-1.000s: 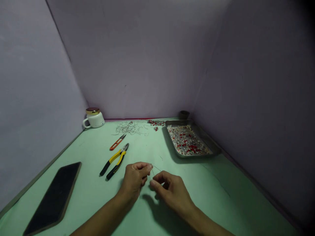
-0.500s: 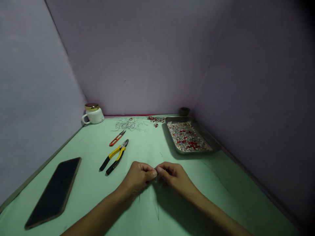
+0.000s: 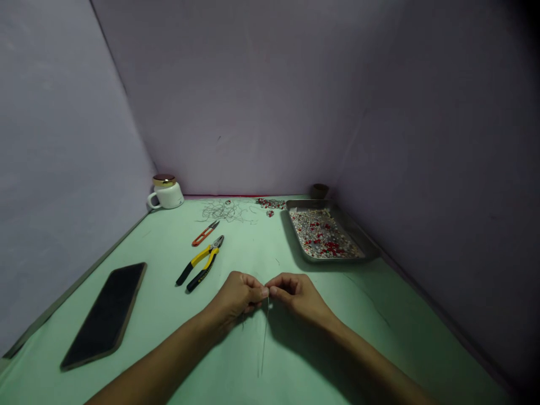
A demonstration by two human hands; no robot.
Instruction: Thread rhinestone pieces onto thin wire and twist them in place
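My left hand (image 3: 236,295) and my right hand (image 3: 297,293) meet fingertip to fingertip over the green table (image 3: 363,332). Both pinch a thin wire (image 3: 265,337) that hangs down from between the fingertips toward me. What else the fingertips hold is too small to see. Yellow-handled pliers (image 3: 201,268) lie just left of my left hand, with orange thread snips (image 3: 205,233) beyond them.
A metal tray (image 3: 363,247) of small red and pale beads sits at the right rear. Loose wire pieces (image 3: 225,210) and red beads (image 3: 270,203) lie at the back. A white lidded mug (image 3: 166,192) stands back left; a dark phone (image 3: 107,313) lies front left. Purple walls enclose three sides.
My right hand moved up and left until its fingertips met the left hand's. The wire now hangs straight down between them. The view shifted slightly.
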